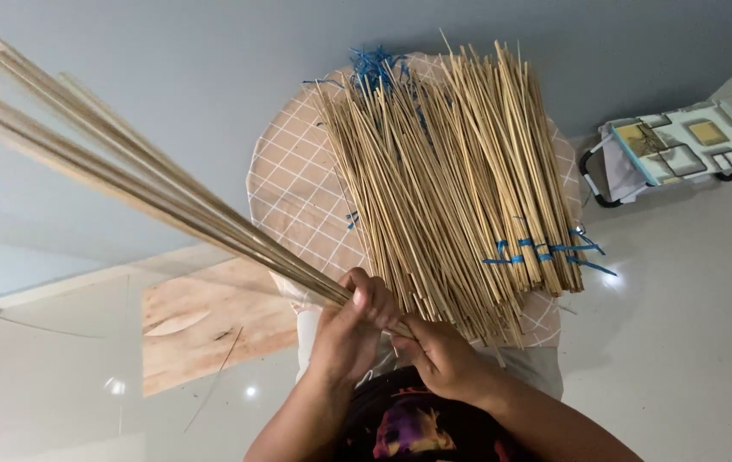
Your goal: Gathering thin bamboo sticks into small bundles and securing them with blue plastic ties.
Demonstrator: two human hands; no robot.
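My left hand (351, 329) is closed around the lower end of a bundle of long thin bamboo sticks (126, 167) that slants up and away to the upper left. My right hand (441, 355) grips the bottom tip of the same bundle, just right of the left hand. Right beyond both hands lies a large heap of similar sticks (452, 180) on a round table with a checked cloth (297, 184). Some of those sticks are tied with blue string (541, 251).
More blue strings (373, 65) lie at the table's far edge. A wooden board (208, 321) rests on the glossy white floor to the left. A small wheeled cart with a patterned top (683, 150) stands at the right by the grey wall.
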